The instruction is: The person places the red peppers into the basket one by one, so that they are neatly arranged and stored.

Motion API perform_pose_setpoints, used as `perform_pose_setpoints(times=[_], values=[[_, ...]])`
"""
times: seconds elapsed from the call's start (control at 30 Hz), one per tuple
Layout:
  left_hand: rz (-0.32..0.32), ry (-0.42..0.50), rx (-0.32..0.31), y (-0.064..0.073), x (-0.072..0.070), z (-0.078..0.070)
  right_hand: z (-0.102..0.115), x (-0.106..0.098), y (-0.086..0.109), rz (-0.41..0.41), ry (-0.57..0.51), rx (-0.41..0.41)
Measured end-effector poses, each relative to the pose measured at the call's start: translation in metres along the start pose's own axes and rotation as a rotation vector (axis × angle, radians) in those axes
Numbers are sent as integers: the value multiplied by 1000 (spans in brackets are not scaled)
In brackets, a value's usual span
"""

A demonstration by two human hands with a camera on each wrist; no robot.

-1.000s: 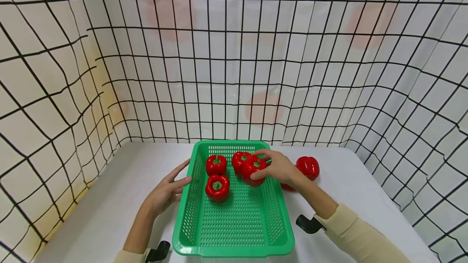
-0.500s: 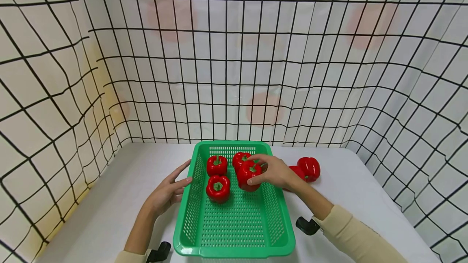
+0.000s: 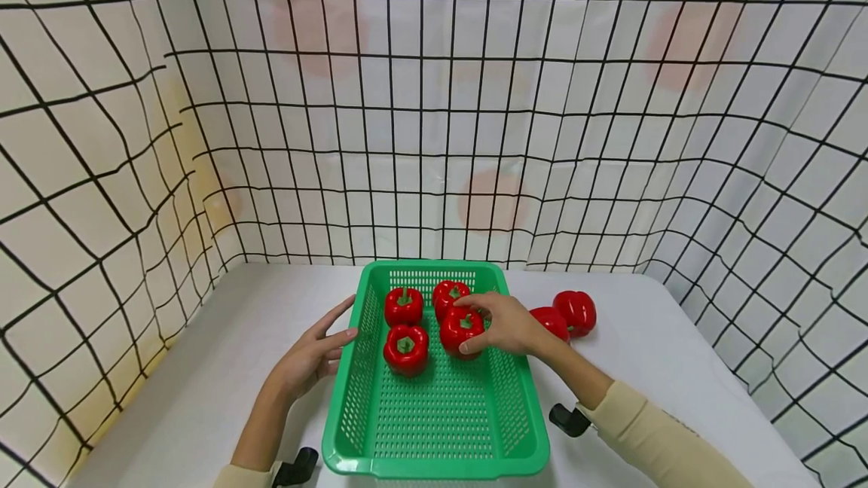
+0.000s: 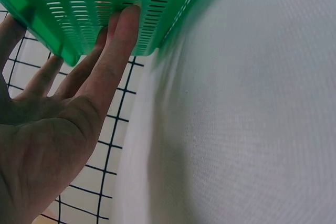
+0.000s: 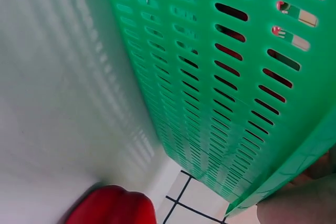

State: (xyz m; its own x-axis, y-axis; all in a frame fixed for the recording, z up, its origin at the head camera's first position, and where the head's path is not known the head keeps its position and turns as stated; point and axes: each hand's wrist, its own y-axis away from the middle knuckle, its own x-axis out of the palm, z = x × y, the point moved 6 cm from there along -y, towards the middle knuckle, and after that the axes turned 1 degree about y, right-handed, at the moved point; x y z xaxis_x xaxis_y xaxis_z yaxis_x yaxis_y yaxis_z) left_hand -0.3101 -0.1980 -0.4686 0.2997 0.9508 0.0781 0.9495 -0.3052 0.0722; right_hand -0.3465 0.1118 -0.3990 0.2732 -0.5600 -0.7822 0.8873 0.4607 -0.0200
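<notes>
A green plastic basket (image 3: 434,467) with slotted walls holds several red bell peppers. My right hand (image 3: 508,326) reaches over its right rim and grips one red bell pepper (image 3: 459,333) between thumb and fingers, low in the basket. Right behind that one is another bell pepper (image 3: 447,294). At the left inside are a back pepper (image 3: 403,309) and a front pepper (image 3: 405,352). My left hand (image 3: 307,360) rests with spread, fairly straight fingers against the basket's left wall; the left wrist view shows the fingertips (image 4: 128,19) touching the slotted side.
Outside the basket on the right, two more red bell peppers, one nearer (image 3: 551,321) and one farther (image 3: 576,312), lie side by side on the white tabletop (image 3: 644,367). A white backdrop with a black grid (image 3: 434,134) encloses the back and sides.
My right hand has moved left and lower with the bell pepper, bringing it down in front of the back-right one. The left hand has stayed against the basket.
</notes>
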Motion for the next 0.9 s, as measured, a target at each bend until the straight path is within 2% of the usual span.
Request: perform_pose_setpoints(times=[0.47, 0.9], values=[[-5, 0, 2, 0, 0, 0, 2, 8, 6, -18, 118, -85], [1, -9, 2, 0, 1, -1, 3, 10, 8, -34, 172, -98]])
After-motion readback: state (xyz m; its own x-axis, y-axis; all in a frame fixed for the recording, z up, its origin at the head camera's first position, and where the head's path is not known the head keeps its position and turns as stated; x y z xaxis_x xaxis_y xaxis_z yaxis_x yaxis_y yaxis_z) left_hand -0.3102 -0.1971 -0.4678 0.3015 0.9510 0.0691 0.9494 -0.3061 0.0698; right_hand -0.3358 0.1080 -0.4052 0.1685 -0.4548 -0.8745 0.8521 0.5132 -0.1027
